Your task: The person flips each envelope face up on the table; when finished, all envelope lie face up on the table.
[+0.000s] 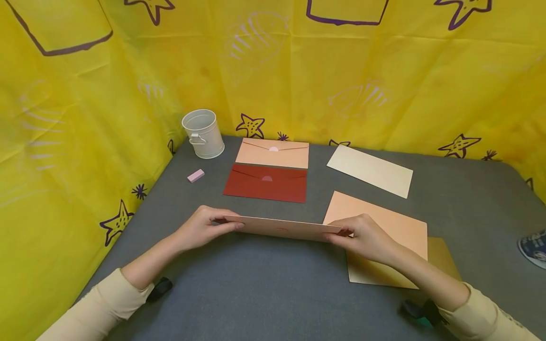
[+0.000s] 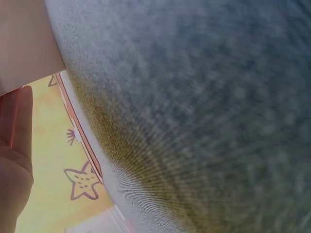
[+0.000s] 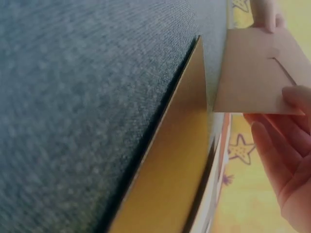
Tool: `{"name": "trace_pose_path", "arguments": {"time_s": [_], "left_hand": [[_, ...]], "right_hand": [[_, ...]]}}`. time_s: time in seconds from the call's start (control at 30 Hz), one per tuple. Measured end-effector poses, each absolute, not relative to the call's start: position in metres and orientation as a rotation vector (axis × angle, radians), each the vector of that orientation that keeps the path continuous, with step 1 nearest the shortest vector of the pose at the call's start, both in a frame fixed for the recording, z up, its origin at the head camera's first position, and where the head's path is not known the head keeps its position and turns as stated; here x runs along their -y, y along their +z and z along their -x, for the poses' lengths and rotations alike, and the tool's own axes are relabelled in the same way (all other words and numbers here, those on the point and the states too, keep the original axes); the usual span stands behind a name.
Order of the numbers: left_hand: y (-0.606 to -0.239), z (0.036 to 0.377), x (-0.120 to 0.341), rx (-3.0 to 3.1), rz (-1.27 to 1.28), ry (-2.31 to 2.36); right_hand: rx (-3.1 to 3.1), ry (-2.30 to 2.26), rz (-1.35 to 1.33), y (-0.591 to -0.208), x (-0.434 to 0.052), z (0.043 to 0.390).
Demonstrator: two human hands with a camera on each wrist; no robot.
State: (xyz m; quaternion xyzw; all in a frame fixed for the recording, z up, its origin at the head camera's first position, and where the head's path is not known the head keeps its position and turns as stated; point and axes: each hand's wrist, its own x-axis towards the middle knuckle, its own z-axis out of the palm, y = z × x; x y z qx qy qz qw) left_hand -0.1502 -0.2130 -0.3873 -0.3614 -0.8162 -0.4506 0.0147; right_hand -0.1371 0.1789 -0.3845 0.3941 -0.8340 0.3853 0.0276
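From the head view, the left hand (image 1: 200,229) and right hand (image 1: 362,237) are pinching opposite ends of a peach envelope (image 1: 281,227), holding it edge-on just above the grey desk (image 1: 256,293); keeping both grips level should stop it bowing. The left wrist view is showing only fingers (image 2: 17,121) under a paper corner. The right wrist view is showing fingers (image 3: 282,141) curling beneath the envelope, beside a tan sheet (image 3: 175,174).
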Motion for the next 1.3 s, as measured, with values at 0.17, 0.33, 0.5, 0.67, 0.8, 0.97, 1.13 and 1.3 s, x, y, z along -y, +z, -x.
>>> {"name": "trace_pose_path", "arguments": {"time_s": [0.17,0.33,0.5,0.67,0.8,0.97,1.13,1.3], "left_hand": [[-0.387,0.152,0.214,2.629,0.957,-1.435],[-0.384,0.156,0.219,2.735,0.645,-1.531],[-0.384,0.16,0.226,2.761,0.384,-1.726],[-0.385,0.165,0.234,2.761,0.121,-1.901],[-0.387,0.168,0.242,2.79,-0.016,-1.953],[-0.388,0.17,0.25,2.832,-0.068,-2.014],[-0.389,0.169,0.254,2.907,-0.067,-1.973],[-0.388,0.17,0.257,2.982,-0.086,-1.885]], "right_hand": [[2.636,1.208,-1.07,-0.384,-0.175,0.14],[2.685,1.246,-0.934,-0.382,-0.164,0.145],[2.817,1.376,-0.729,-0.381,-0.15,0.153],[2.919,1.625,-0.613,-0.384,-0.139,0.159],[2.955,1.828,-0.598,-0.39,-0.133,0.163],[3.021,1.856,-0.605,-0.398,-0.129,0.166],[3.1,1.761,-0.591,-0.401,-0.125,0.168],[3.15,1.676,-0.583,-0.399,-0.122,0.17]]}}
